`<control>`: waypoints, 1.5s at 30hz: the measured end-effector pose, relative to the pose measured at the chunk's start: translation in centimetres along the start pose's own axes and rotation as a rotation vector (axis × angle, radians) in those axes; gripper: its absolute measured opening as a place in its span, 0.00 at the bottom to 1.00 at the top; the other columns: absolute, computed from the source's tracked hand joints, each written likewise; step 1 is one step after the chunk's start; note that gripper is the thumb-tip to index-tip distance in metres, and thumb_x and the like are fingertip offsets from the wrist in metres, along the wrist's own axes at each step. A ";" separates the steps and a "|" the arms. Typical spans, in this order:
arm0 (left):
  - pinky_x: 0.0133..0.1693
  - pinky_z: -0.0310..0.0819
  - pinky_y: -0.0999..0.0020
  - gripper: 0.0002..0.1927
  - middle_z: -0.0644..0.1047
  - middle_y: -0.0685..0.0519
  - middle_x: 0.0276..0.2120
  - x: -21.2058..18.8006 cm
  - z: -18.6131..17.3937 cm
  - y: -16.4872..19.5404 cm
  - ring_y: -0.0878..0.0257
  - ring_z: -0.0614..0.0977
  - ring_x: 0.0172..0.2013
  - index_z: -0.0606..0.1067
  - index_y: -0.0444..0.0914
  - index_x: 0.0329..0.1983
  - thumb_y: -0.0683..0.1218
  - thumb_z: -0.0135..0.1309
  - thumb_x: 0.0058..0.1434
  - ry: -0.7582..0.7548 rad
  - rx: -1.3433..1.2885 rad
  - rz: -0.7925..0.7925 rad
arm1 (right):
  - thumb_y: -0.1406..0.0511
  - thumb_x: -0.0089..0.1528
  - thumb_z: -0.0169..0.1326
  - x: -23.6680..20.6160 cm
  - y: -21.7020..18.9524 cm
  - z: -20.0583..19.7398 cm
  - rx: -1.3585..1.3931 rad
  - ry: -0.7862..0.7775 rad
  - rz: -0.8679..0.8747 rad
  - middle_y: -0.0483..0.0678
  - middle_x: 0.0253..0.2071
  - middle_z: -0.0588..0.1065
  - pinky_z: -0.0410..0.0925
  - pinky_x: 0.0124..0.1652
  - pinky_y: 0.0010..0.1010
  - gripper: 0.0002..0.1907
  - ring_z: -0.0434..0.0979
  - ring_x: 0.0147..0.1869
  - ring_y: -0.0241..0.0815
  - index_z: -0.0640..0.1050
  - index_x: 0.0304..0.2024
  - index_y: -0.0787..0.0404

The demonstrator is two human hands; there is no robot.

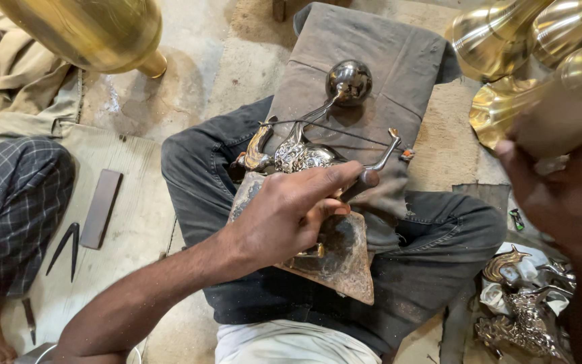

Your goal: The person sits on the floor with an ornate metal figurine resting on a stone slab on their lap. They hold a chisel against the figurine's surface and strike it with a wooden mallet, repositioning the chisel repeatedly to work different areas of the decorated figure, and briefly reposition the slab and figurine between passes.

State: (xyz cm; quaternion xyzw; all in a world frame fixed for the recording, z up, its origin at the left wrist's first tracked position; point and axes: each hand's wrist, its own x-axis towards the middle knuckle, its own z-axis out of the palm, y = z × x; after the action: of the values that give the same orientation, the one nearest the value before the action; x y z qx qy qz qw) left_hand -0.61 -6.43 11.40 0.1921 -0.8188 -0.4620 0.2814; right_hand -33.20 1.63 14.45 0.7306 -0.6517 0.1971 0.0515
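Silvery bird figurine (pixel 301 155) on lap, left hand (pixel 291 209) clenched around tool handle (pixel 365 180); right hand's (pixel 560 182) grip unclear.

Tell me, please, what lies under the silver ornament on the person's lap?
The silver ornament rests on a worn, rust-stained board across the lap, with a grey cloth beyond it. The left hand covers the ornament's near part, hiding how it sits there.

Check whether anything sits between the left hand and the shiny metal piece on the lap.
Nothing visible does. The left hand lies directly over the silver metal ornament, its fingers closed on a dark-handled tool at the ornament's right side. The right hand is blurred, off to the right, near the brass pieces.
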 end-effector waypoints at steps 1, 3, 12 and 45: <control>0.47 0.83 0.70 0.35 0.77 0.39 0.59 0.0 0.0 0.0 0.55 0.87 0.48 0.65 0.36 0.69 0.24 0.46 0.58 0.002 -0.006 -0.002 | 0.74 0.61 0.62 0.1 -0.3 -0.1 -0.024 -0.006 -0.018 0.57 0.41 0.77 0.71 0.41 0.40 0.11 0.80 0.42 0.50 0.76 0.45 0.65; 0.48 0.82 0.70 0.34 0.77 0.39 0.58 -0.1 0.1 0.0 0.56 0.87 0.49 0.66 0.36 0.68 0.24 0.45 0.57 0.020 -0.002 -0.009 | 0.75 0.55 0.61 0.6 -0.4 0.0 -0.172 0.039 -0.187 0.58 0.41 0.78 0.76 0.45 0.43 0.16 0.82 0.44 0.53 0.76 0.46 0.67; 0.48 0.85 0.71 0.26 0.82 0.45 0.48 -0.4 0.3 -0.1 0.61 0.89 0.46 0.70 0.34 0.65 0.26 0.47 0.63 0.052 -0.061 -0.098 | 0.74 0.63 0.61 1.8 -0.7 0.7 0.060 0.052 -0.179 0.60 0.44 0.79 0.78 0.42 0.37 0.18 0.83 0.44 0.50 0.74 0.54 0.64; 0.43 0.88 0.69 0.29 0.84 0.45 0.37 -1.4 0.6 -0.2 0.60 0.90 0.43 0.68 0.35 0.65 0.27 0.49 0.61 0.124 0.012 -0.081 | 0.68 0.60 0.62 2.8 -1.1 0.5 0.269 -0.073 0.035 0.55 0.36 0.80 0.78 0.38 0.37 0.19 0.82 0.39 0.44 0.73 0.49 0.72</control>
State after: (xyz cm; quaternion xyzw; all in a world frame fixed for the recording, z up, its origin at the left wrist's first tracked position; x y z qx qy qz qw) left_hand 0.10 -5.35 10.59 0.2551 -0.7942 -0.4551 0.3117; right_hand -31.84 -0.99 15.23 0.7259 -0.6337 0.2568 -0.0742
